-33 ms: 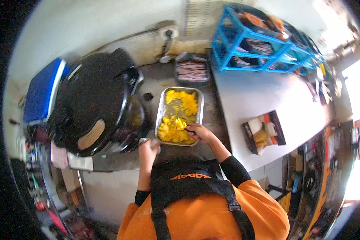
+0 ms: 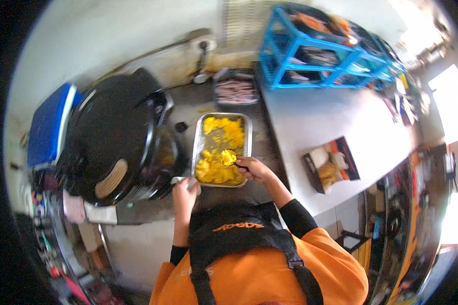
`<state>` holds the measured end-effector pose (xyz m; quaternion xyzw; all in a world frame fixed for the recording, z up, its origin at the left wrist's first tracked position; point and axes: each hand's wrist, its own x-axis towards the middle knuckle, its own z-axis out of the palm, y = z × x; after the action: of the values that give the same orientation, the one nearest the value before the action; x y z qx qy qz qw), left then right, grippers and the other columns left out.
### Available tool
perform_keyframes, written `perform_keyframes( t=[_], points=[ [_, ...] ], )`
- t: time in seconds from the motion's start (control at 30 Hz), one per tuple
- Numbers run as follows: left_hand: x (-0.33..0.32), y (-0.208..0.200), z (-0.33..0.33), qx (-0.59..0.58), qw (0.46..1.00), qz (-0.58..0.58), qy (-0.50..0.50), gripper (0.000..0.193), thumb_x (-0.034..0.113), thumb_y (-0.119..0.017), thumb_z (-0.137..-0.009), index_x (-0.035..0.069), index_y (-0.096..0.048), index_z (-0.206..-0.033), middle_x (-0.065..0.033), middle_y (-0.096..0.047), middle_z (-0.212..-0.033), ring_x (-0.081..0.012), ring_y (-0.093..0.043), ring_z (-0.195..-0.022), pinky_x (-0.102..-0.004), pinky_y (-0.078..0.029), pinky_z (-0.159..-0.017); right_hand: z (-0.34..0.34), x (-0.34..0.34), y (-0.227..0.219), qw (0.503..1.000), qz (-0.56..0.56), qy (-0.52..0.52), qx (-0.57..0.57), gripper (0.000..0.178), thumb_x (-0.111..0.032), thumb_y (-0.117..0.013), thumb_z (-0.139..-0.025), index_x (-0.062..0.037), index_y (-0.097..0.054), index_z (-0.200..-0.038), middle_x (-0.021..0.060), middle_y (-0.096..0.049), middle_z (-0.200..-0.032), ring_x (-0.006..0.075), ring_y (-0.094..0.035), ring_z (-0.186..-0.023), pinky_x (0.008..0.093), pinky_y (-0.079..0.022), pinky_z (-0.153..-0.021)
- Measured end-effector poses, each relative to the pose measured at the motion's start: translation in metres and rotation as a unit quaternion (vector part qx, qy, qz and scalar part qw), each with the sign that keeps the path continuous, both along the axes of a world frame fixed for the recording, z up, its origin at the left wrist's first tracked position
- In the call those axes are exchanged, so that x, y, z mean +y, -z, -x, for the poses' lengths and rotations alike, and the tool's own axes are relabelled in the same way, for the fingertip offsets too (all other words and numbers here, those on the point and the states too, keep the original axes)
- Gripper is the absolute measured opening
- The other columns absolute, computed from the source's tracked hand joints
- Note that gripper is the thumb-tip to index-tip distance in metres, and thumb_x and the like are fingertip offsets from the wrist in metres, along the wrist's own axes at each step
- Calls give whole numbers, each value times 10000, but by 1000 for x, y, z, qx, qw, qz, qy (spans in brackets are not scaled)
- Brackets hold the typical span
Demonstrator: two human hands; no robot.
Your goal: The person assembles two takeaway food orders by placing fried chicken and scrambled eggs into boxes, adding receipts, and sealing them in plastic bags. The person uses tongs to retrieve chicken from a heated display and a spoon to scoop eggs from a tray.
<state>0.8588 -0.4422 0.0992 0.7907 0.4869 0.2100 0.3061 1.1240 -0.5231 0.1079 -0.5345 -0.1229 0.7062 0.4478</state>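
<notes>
A shallow foil tray of yellow scrambled egg-like food lies on the dark counter in front of me. My right hand grips a dark-handled spoon by its handle. The spoon's bowl is over the tray and carries a lump of the yellow food. Closed around a white cloth or paper, which its fingers partly hide, my left hand is beside the tray's near left corner.
A big black lidded appliance stands left, beside a blue-and-white box. Behind the tray sits a container of pinkish strips. On the steel table at right are a blue rack and an open food box.
The whole view has shifted, so the counter things appear farther left. Relative to the tray, my right hand and the loaded spoon are slightly farther right. Both hands keep their grip.
</notes>
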Motion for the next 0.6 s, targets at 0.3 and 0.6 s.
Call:
perform_keyframes(
  t=[0.3,0.6],
  points=[
    [-44,-8,-284,-115,933,-3,342,435,275,-649,-797,-25,-592,-1108,-234,-635,-892,-397,-612,-872,-438,-497,-769,-98,-157,-82,911,14,366,-192,416,-219,-532,-917,-57,-448,-1291,-53,-418,-680,20,-337,-537,174,-233,-430],
    [-103,16,-431,-43,893,-27,447,280,250,-686,-730,-26,-643,-746,-196,-645,-772,-352,-644,-720,-436,-528,-658,-140,-216,-55,818,26,499,-283,459,-211,-528,-913,-90,-395,-1335,-58,-409,-680,33,-340,-519,196,-256,-429]
  ],
)
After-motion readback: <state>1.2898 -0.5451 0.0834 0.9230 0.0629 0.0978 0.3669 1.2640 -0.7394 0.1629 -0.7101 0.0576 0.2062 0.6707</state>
